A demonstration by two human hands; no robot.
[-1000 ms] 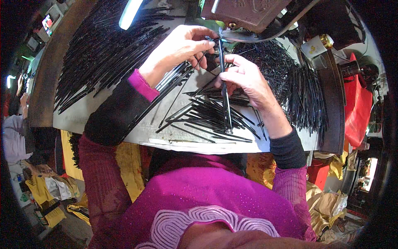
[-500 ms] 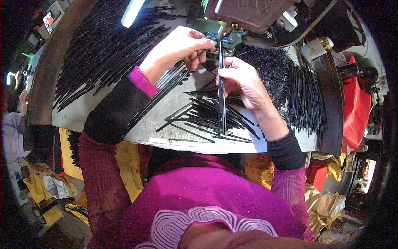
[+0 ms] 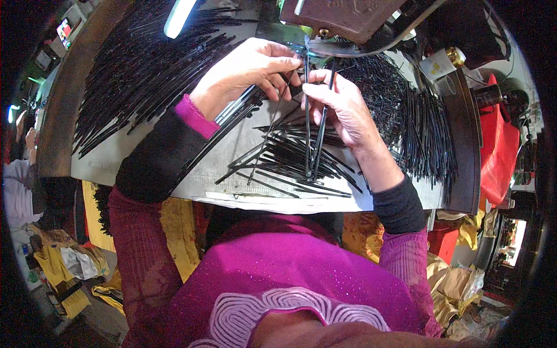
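Observation:
My left hand [image 3: 246, 72] is closed in a pinch beside the machine head [image 3: 354, 17], its fingertips on a thin black strip [image 3: 268, 136] that slants down over the table. Below its wrist runs a bundle of black strips [image 3: 223, 130]; whether the palm grips that bundle is hidden. Between thumb and fingers, my right hand [image 3: 345, 110] holds two long black strips [image 3: 316, 142], apart at the top and close together at the lower end. Under them lies a loose pile of black strips [image 3: 284, 153] on the pale worktable [image 3: 203, 180].
A large heap of black strips [image 3: 151, 69] covers the table's left side. Another heap [image 3: 426, 130] lies at the right, near a white jar [image 3: 438, 64] and a red bag [image 3: 499, 151]. A bright lamp tube [image 3: 180, 17] hangs at the upper left.
The strips in my right hand were together near the machine's tip; their upper ends now stand apart. A thin strip now slants from my left fingers toward the loose pile.

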